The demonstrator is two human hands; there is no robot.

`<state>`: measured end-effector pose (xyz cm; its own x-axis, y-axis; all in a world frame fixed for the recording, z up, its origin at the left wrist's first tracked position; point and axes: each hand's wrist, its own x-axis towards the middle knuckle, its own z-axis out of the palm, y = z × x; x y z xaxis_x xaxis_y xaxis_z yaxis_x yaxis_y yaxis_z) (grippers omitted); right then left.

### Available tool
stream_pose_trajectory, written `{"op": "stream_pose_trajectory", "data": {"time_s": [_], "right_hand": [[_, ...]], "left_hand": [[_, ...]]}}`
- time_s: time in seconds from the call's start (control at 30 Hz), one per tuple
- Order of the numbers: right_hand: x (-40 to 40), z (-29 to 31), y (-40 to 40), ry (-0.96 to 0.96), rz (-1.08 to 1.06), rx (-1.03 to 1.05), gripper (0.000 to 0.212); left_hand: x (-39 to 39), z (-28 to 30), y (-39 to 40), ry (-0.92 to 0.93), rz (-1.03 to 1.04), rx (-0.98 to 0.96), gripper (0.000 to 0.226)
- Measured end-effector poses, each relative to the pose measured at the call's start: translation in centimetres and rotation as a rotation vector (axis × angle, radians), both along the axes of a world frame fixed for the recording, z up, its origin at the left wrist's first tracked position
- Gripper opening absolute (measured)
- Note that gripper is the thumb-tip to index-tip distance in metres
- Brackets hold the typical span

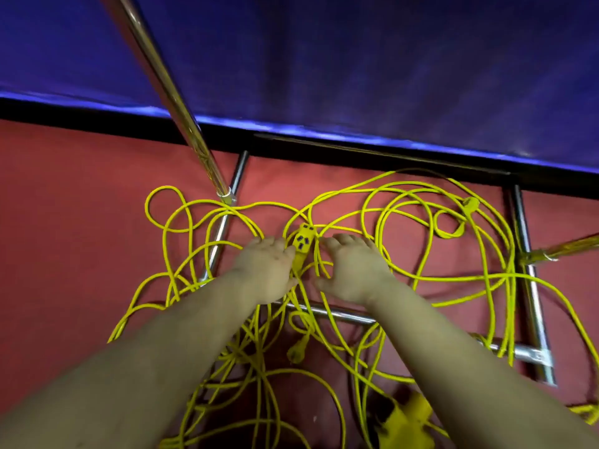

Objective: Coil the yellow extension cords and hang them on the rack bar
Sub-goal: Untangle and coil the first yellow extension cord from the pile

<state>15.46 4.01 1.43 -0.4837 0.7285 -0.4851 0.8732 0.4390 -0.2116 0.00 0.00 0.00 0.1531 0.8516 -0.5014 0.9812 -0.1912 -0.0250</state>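
The floor (81, 196) is covered in a dull red carpet, lit warmly near the middle and falling into shadow toward the near edge. Beyond the fingers, a black strip (97, 116) runs along the foot of a deep blue glossy wall (356, 59) whose lower edge catches a bright line of light.

The yellow extension cords (405, 205) lie in one loose tangle spread across the carpet, looping out to both sides of the hands and back under the forearms. A yellow multi-outlet end (303, 243) sits between the two hands, just beyond the thumbs. A plug (470, 204) lies well out past the right fingers, another plug (296, 350) hangs nearer than the wrists, and a yellow blurred shape (408, 419) sits at the near edge.

The left hand (265, 270) reaches down onto the cords with its fingers curled downward, close together, its inner side touching the outlet end; whether they pinch a strand cannot be told. The right hand (353, 270) lies just beside the outlet end, fingers bent down among several strands, thumb stretched toward the left hand; its grasp cannot be told either.

The chrome rack base (531, 286) lies on the carpet under the cords, one rail crossing beneath the wrists. A chrome upright pole (162, 82) rises from a joint beyond the left fingers, bare of any cord.
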Motion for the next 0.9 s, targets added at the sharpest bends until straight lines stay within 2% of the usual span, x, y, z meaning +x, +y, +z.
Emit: {"op": "stream_pose_trajectory", "data": {"time_s": [0.17, 0.3, 0.43, 0.5, 0.67, 0.77, 0.9], "right_hand": [[-2.3, -3.8, 3.4, -0.016, 0.088, 0.016, 0.081], [-2.9, -6.5, 5.0, -0.027, 0.154, -0.087, 0.084], [-3.1, -7.8, 5.8, 0.116, 0.107, -0.098, 0.066], [-2.9, -7.8, 5.9, 0.155, 0.117, -0.078, 0.060], [-0.9, -6.1, 5.9, 0.261, 0.147, 0.006, 0.065], [0.5, -3.5, 5.6, 0.349, 0.147, 0.127, 0.066], [2.7, 1.6, 4.3, 0.478, 0.153, 0.311, 0.063]], "left_hand": [[0.4, -4.0, 2.5, -0.053, 0.139, 0.057, 0.056], [0.8, -6.0, 3.1, -0.122, 0.254, 0.120, 0.055], [1.0, -7.1, 2.9, -0.149, 0.322, 0.090, 0.053], [1.1, -7.3, 2.8, -0.132, 0.315, 0.119, 0.048], [0.7, -6.4, 1.7, -0.230, 0.212, 0.247, 0.051], [0.4, -4.2, 1.3, -0.351, 0.159, 0.379, 0.052], [0.7, 0.5, 1.2, -0.402, 0.011, 0.599, 0.053]]}}
